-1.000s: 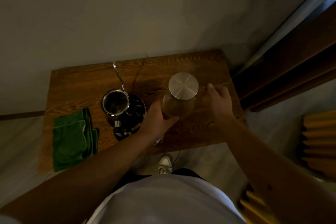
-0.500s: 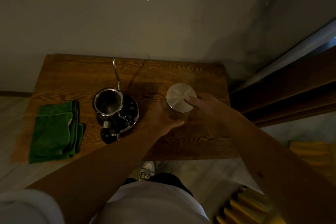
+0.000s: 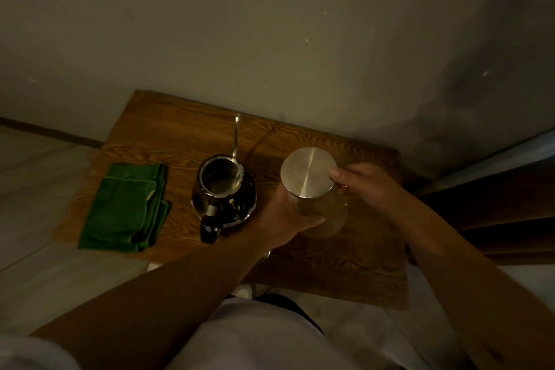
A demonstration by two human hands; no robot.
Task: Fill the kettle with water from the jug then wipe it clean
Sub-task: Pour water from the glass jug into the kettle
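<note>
Your left hand (image 3: pixel 282 213) grips the clear glass jug (image 3: pixel 322 213) at frame centre, and your right hand (image 3: pixel 365 186) pinches its round steel lid (image 3: pixel 307 172). Wet glass could slip as you tilt, spilling past the open steel gooseneck kettle (image 3: pixel 223 189) just left onto the wooden desk (image 3: pixel 330 267)

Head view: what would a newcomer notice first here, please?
Both hands meet at the glass jug right of centre: the left hand grips its body, and the right hand touches its round metal lid. Left of it stands the open kettle, then a folded green cloth.
</note>
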